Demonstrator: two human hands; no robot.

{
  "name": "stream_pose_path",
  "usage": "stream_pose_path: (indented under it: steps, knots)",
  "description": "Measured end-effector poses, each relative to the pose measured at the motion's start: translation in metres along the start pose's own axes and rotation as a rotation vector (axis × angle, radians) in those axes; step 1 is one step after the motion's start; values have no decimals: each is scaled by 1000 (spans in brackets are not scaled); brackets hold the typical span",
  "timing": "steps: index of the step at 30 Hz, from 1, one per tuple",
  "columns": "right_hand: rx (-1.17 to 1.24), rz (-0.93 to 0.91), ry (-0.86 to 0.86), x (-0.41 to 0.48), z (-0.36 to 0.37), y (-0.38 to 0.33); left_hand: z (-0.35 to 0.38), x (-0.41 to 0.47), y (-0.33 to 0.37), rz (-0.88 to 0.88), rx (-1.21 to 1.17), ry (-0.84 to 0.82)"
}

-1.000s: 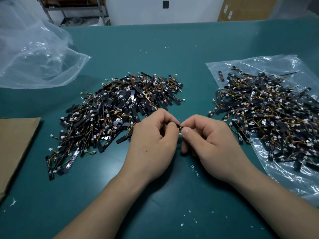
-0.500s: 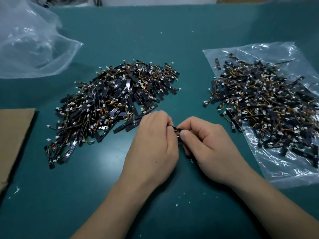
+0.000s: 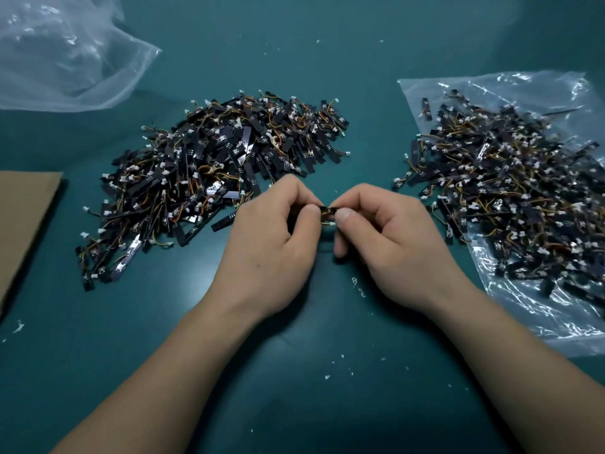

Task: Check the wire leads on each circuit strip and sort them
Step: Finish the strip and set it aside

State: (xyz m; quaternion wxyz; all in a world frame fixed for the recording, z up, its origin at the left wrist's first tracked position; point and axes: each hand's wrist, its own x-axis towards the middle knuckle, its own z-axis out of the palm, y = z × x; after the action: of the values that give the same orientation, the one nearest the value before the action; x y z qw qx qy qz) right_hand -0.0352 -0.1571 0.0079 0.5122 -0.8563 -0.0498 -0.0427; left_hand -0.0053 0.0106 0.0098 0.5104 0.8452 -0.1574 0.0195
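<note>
1. The left hand (image 3: 271,244) and right hand (image 3: 389,244) meet over the middle of the teal counter (image 3: 294,371), with their thumb tips almost touching.
2. Both hands pinch one small circuit strip (image 3: 327,213) between thumb and forefinger, each clamped on one end. A bit of orange wire and a white connector show in the gap between them.
3. A loose pile of strips (image 3: 212,178) lies directly on the counter toward the left edge, just beyond the left hand.
4. A second pile (image 3: 510,191) lies toward the right edge, on a flat clear bag (image 3: 556,316).
5. A crumpled clear bag (image 3: 65,54) sits at the far left corner.
6. A brown cardboard sheet (image 3: 23,217) lies at the left edge.
7. Small white scraps (image 3: 358,286) dot the counter near the wrists.
</note>
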Motion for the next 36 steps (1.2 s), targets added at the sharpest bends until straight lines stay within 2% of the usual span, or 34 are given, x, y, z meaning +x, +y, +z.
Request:
stream_pose_path:
  steps: [32,36]
  knots:
    - [-8,3,25,-4,0,1,1,-1,3,40,57,8]
    - [96,13,35,-3,-1,1,2,-1,3,51,44,7]
